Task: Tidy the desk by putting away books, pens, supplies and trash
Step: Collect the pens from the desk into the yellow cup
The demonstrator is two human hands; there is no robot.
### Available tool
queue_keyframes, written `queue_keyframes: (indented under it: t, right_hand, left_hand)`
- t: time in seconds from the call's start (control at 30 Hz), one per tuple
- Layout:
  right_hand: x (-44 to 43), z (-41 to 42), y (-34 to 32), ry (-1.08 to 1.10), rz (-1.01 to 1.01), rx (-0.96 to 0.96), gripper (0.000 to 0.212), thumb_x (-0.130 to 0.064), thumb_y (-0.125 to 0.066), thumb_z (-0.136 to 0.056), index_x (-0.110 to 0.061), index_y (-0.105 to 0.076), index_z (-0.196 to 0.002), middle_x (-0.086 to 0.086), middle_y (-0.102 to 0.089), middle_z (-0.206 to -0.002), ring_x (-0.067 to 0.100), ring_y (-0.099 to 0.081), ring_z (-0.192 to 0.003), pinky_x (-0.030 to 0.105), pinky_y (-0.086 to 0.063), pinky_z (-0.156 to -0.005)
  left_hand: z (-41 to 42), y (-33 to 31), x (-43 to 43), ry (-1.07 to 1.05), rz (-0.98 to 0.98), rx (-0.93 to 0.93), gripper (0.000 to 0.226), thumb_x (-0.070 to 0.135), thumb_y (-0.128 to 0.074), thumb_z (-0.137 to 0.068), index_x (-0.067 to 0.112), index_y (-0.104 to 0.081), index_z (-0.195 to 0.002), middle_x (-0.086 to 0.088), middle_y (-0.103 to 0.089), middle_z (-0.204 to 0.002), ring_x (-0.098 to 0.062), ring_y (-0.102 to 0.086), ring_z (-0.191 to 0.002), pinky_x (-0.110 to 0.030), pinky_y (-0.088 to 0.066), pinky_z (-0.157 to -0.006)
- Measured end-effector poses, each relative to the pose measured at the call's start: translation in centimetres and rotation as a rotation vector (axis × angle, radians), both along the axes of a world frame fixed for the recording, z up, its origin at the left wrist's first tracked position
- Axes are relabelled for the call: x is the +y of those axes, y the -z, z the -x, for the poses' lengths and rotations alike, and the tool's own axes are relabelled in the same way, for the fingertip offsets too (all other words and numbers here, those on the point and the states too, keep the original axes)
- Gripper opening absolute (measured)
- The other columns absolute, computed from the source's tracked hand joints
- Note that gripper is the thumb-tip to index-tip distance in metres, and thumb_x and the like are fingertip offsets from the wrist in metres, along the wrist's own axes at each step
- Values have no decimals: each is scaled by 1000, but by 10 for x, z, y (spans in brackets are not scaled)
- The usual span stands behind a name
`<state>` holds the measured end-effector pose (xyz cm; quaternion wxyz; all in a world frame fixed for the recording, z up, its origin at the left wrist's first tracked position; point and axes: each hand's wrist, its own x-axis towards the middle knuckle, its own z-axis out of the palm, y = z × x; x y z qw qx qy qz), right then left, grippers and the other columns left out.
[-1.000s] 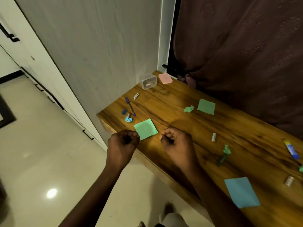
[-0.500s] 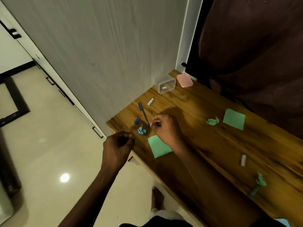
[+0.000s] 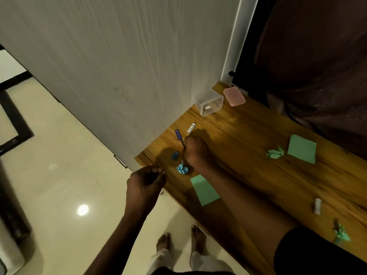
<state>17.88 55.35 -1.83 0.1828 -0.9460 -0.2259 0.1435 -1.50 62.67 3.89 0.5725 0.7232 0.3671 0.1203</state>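
The left hand point(image 3: 146, 181) hovers mid-frame off the near corner of the wooden desk point(image 3: 248, 147), fingers curled to the thumb, nothing visible inside. Past the crumpled blue paper ball point(image 3: 182, 168), the right hand point(image 3: 195, 150), beside the slim purple pen point(image 3: 179, 136) half a second ago, now pinches its lower end on the desk.

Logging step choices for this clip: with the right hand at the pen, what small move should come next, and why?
Probably lift the purple pen off the desk. The right hand seems to pinch the pen's lower end while the pen lies flat on the wood. The clear container stands open nearby, a likely place for it.
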Motion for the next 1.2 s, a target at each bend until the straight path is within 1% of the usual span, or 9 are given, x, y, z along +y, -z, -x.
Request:
queue_keyframes:
  t: [0.13,0.23,0.3,0.37,0.47,0.6,0.87,1.0,1.2]
  right_hand:
    - [0,4,-3,62,-9,-24,14,-20,-66,-96,-14,-69,-108,10,-70,-116,32,-67,-109,39,-56,-90]
    - [-14,14,-16,120,-94,-36,22,-30,-67,-95,-14,-73,-111,6,-73,-113,28,-69,-106,32,-53,-86]
    - [-29,25,-24,175,-137,-50,18,-25,-68,-92,-14,-74,-106,6,-75,-109,26,-69,-104,27,-49,-81]
    - [-48,41,-36,239,-224,-49,12,-18,-69,-89,-13,-75,-98,5,-76,-101,24,-70,-97,25,-47,-76]
    - [-78,65,-54,319,-395,11,12,-17,-70,-91,-15,-76,-101,-2,-77,-97,11,-70,-86,30,-59,-75]
    - [-119,103,-71,467,-582,32,20,-21,-75,-90,-21,-75,-110,-19,-70,-91,-12,-64,-80,6,-50,-70]
    - [-215,170,-87,759,-825,-5,20,-18,-78,-88,-29,-75,-105,-13,-77,-95,1,-71,-93,33,-61,-88]
    - [-274,205,-95,842,-865,-90,22,-20,-80,-86,-36,-74,-100,-16,-77,-95,1,-71,-95,30,-60,-89]
    - [-374,251,-108,936,-928,-170,18,-12,-80,-86,-23,-77,-100,-14,-77,-90,2,-72,-90,21,-57,-85]
  left_hand:
    - [-8,-7,16,120,-78,-37,10,14,-76,-90,11,-78,-98,3,-79,-83,-9,-75,-75,-15,-54,-61]
    - [-16,-15,28,212,-146,-66,13,10,-76,-88,14,-79,-100,12,-78,-85,1,-72,-76,-7,-49,-60]
    - [-22,-19,31,281,-152,-82,12,11,-76,-88,22,-78,-88,21,-76,-76,-1,-72,-71,-13,-52,-57]
    - [-26,-20,30,362,-171,-94,10,14,-75,-89,21,-77,-82,10,-76,-74,-12,-72,-69,-34,-59,-61]
    - [-32,-25,20,484,-96,-160,9,11,-71,-92,17,-77,-95,6,-78,-86,-13,-75,-77,-42,-61,-69]
    - [-40,-28,-4,612,-10,-214,9,16,-73,-91,21,-75,-99,2,-79,-96,-19,-76,-88,-53,-62,-79]
    - [-49,-39,-105,788,-11,-182,12,8,-74,-88,19,-77,-84,1,-78,-78,-16,-75,-74,-51,-61,-79]
    - [-38,-51,-168,920,7,-231,19,8,-72,-88,26,-77,-85,3,-78,-82,-17,-75,-79,-47,-61,-81]
    - [-17,-54,-282,996,78,-226,18,7,-72,-89,23,-76,-84,-2,-78,-80,-24,-76,-77,-55,-61,-81]
